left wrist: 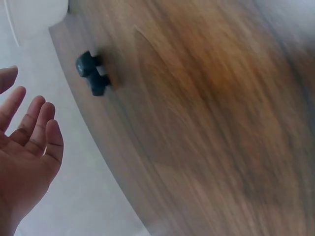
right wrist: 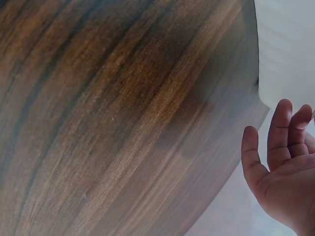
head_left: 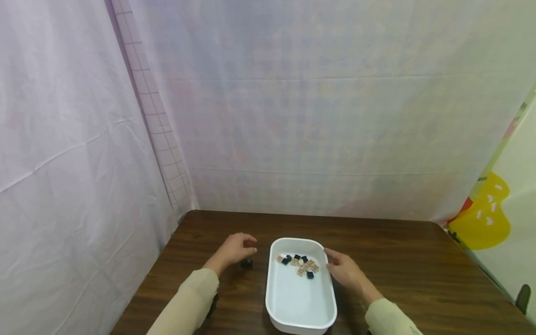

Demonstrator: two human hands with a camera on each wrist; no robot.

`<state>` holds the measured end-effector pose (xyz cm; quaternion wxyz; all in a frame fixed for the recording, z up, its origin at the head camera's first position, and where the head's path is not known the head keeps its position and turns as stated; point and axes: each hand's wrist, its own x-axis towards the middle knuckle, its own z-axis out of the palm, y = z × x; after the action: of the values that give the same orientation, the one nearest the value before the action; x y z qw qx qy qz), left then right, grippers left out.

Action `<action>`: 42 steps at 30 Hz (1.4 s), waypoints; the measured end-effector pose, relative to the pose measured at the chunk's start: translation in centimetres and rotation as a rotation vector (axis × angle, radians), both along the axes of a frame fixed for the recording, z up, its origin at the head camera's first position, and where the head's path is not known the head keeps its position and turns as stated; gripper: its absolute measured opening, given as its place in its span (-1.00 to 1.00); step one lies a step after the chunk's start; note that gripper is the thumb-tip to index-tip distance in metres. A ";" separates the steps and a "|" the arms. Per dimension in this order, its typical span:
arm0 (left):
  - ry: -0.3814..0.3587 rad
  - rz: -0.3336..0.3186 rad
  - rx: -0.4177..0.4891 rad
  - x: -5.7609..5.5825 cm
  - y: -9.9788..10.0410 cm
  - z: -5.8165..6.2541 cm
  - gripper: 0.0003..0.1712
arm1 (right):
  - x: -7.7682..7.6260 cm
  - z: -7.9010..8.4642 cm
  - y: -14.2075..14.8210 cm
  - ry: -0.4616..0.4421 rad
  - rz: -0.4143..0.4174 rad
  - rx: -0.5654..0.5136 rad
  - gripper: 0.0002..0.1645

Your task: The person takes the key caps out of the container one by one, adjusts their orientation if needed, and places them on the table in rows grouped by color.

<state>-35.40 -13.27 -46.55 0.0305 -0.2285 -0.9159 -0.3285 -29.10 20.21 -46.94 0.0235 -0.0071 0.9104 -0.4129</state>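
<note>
A white rectangular tub stands on the brown table. Inside, toward its far end, lie several small beige square tiles with dark markings and several small black square pieces. At the tub's right rim is my right hand, fingertips right at the edge, fingers loosely bent. My left hand hovers left of the tub, its fingers relaxed and holding nothing. Just below it on the table sits a small dark, two-lobed object with short stubs, blurred in the left wrist view.
The wood-grain table extends on both sides of the tub. Pale curtains hang behind it and at the left. A yellow printed shape shows on the right-hand cloth. Under the left sleeve a dark thing is partly hidden.
</note>
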 end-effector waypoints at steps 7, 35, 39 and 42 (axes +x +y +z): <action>-0.001 -0.017 0.056 0.1 1.7 0.8 -0.65 | -0.1 0.0 0.1 -0.020 0.001 -0.009 -0.35; 0.078 -0.221 -0.192 2.2 13.1 0.2 -0.66 | 0.5 -0.2 0.0 0.051 0.006 -0.034 -0.35; 0.097 -0.209 -0.263 2.4 13.8 -0.5 -0.69 | 0.7 -0.3 -0.2 0.055 0.005 -0.043 -0.34; 0.100 -0.209 -0.287 2.5 14.3 -1.0 -0.68 | 0.8 -0.2 -0.3 0.063 0.005 -0.053 -0.34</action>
<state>-32.94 0.99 -47.53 0.0089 -0.3404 -0.9221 -0.1839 -28.28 19.94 -47.16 -0.0042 -0.0229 0.8995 -0.4362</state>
